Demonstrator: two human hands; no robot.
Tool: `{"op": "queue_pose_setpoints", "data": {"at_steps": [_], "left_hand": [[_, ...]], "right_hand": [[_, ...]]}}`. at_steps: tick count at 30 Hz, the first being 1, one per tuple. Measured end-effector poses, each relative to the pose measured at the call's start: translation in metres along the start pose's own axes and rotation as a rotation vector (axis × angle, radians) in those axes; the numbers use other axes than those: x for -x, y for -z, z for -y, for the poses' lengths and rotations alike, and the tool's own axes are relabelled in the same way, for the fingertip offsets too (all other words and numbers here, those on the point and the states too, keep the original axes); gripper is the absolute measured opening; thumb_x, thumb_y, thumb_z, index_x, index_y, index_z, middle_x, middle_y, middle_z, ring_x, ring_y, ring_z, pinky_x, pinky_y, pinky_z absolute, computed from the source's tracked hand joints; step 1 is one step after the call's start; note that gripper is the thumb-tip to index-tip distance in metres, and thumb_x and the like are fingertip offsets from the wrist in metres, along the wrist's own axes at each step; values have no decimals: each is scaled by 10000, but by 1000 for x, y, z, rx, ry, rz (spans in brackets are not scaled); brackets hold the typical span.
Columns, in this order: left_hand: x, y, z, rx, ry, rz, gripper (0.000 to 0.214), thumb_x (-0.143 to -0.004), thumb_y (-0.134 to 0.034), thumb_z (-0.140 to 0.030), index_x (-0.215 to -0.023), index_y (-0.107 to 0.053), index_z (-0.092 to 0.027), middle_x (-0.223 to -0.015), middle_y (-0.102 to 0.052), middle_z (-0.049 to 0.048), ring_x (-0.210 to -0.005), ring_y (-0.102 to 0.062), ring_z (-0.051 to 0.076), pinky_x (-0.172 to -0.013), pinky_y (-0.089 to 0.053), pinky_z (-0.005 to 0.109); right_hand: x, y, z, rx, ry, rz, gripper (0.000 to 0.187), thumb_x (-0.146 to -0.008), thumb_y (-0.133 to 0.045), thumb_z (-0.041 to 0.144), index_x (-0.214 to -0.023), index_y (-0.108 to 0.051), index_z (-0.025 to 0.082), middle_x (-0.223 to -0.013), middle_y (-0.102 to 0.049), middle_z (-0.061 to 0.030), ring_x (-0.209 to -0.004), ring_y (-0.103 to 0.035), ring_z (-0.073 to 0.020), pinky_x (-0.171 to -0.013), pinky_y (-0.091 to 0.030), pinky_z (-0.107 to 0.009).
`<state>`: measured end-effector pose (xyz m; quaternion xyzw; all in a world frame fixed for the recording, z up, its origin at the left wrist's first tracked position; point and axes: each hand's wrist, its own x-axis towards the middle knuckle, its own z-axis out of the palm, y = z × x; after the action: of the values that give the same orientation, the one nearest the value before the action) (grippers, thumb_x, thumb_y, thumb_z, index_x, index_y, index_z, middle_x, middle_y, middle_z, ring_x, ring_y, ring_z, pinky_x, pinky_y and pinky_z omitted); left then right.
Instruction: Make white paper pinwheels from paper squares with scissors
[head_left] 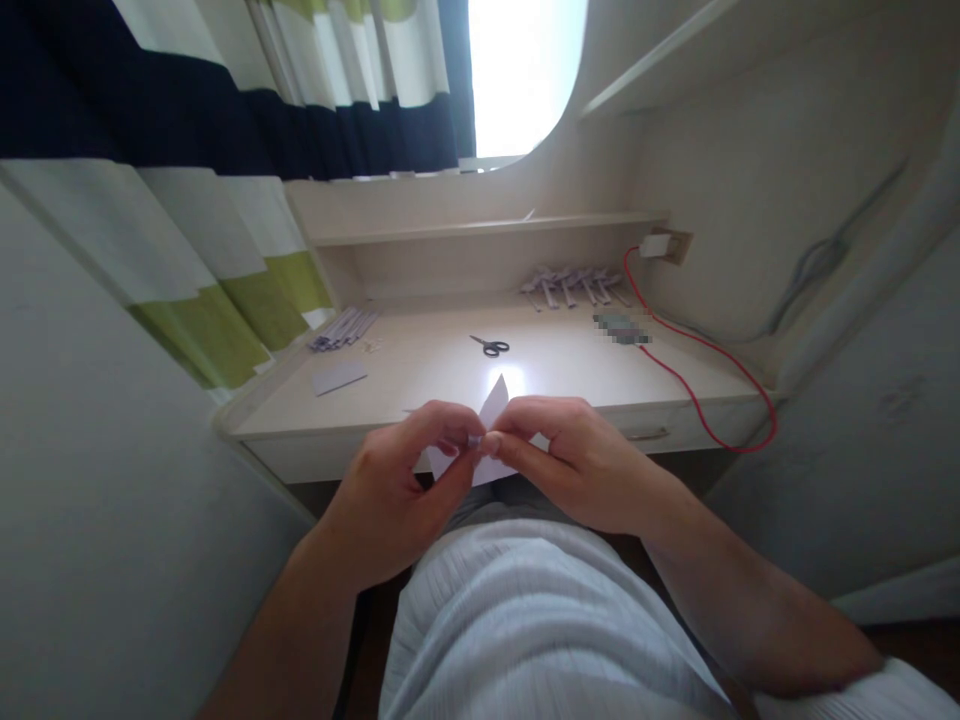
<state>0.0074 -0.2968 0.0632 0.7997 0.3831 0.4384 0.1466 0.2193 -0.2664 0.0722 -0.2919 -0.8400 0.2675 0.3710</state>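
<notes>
A sheet of white paper is held between my two hands, just in front of the desk's near edge. My left hand pinches it with thumb and fingers at a small rolled or folded part near the middle. My right hand grips the same spot from the other side, its thumb and fingertips touching those of the left. One corner of the paper points up between the hands, and another part hangs below them. Fingers cover most of the sheet, so its full shape is hidden.
Black-handled scissors lie mid-desk. At left are a bundle of paper sticks, small scraps and a flat paper stack. Several paper pinwheel-like pieces rest at the back right, near a red cable and a blurred device.
</notes>
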Motion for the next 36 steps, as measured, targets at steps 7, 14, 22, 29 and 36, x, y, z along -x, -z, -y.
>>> {"op": "queue_pose_setpoints", "data": {"at_steps": [7, 14, 22, 29, 36], "left_hand": [[1, 2, 2, 47, 35, 31, 250, -952, -609, -99, -1160, -626, -236, -1005, -722, 23, -881, -698, 148, -820, -557, 289], [2, -1, -3, -6, 57, -63, 156, -938, -658, -151, -1052, -598, -239, -895, -696, -12, -753, -671, 124, -688, -527, 247], [-1, 4, -13, -295, -82, -66, 58, -915, -654, -161, -892, -663, -214, -756, -606, -8, -701, -584, 145, -692, -462, 292], [0, 2, -12, -304, -125, -81, 101, -904, -651, -125, -938, -682, -215, -800, -648, -2, -719, -617, 145, -732, -490, 291], [0, 1, -8, -290, -112, -40, 111, -908, -652, -117, -957, -692, -208, -814, -648, -4, -729, -611, 140, -741, -474, 292]], "right_hand": [[-2, -5, -14, -350, -138, 35, 321, -1017, -633, 406, -821, -709, 163, -703, -640, 10, -668, -575, -119, -631, -438, -246], [-5, -10, -30, -706, -167, 79, 344, -936, -742, 464, -804, -706, 148, -696, -653, 1, -649, -608, -125, -650, -514, -266], [-4, -11, -30, -748, -145, 97, 320, -941, -741, 443, -823, -708, 148, -713, -646, -3, -674, -602, -126, -668, -514, -268], [-4, -10, -27, -649, -144, 88, 344, -944, -727, 480, -830, -710, 156, -712, -652, -3, -676, -613, -133, -670, -519, -272], [-3, -9, -21, -505, -143, 66, 373, -992, -666, 477, -811, -701, 152, -695, -640, 1, -673, -589, -123, -656, -469, -257]]}}
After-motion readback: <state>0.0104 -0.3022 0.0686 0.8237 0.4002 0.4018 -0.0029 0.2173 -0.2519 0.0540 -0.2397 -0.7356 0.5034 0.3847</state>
